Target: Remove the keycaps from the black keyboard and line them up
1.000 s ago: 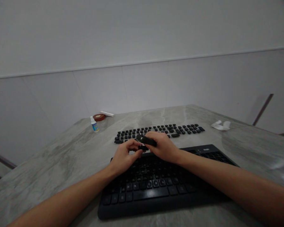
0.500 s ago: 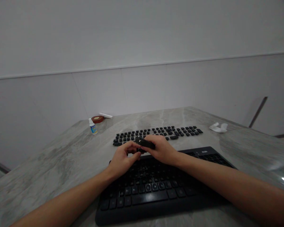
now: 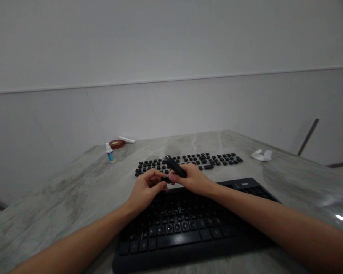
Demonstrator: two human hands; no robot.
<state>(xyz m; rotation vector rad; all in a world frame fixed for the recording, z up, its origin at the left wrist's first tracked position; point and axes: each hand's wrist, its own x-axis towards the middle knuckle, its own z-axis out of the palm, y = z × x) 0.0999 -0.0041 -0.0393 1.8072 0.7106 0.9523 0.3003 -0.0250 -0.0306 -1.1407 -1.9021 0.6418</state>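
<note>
A black keyboard (image 3: 178, 238) lies at the near edge of the table, many of its key positions without caps. Over its far edge, my left hand (image 3: 145, 187) pinches a small black keycap (image 3: 166, 179) between thumb and fingers. Wrapped around a slim black handheld tool (image 3: 175, 166) is my right hand (image 3: 196, 180), close beside the left; its fingertips also come up to the keycap. The tool slants up to the left, and its kind cannot be made out. Beyond the hands, loose black keycaps (image 3: 208, 166) lie in rows on the table.
The grey marbled table (image 3: 80, 198) meets a pale wall. At the back left stand a small white spray bottle (image 3: 111, 154), a round brown object (image 3: 116, 144) and a white strip (image 3: 126, 139). A crumpled white tissue (image 3: 261, 155) lies at the right.
The black tool in my right hand has tilted, its far end now higher. My fingers have shifted slightly around the keycap. The view has moved a little.
</note>
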